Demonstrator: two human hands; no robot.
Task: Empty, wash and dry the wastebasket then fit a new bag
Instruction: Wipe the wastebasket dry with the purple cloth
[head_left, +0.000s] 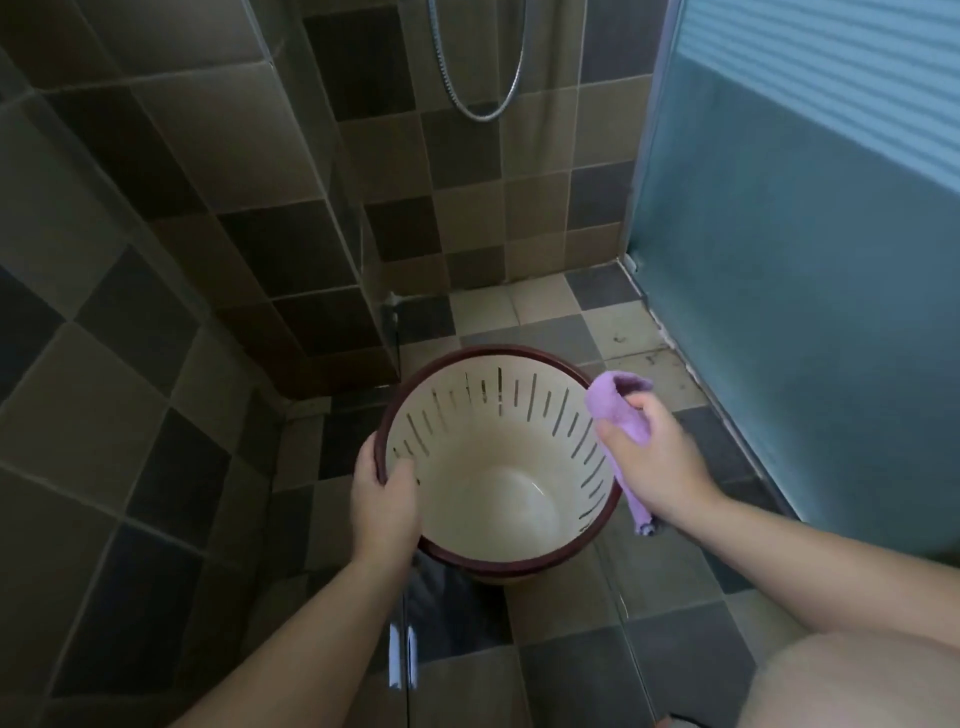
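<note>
**Light, Stiff Basket: Grip at the Rim**

While held above the shower floor (545, 317), wastebasket (498, 467) clamped at dark rim by left hand (384, 499); purple cloth (618, 410) bunched in right hand (649, 462). Probably light, rigid, slick when wet; slotted wall likely flexes.

The left hand (383, 496) grips the dark red rim of the cream wastebasket (483, 499) at nine o'clock, thumb inside. At three o'clock the right hand (657, 462) holds a purple cloth (615, 402) against the rim. A shower hose (480, 67) loops at twelve o'clock.
</note>
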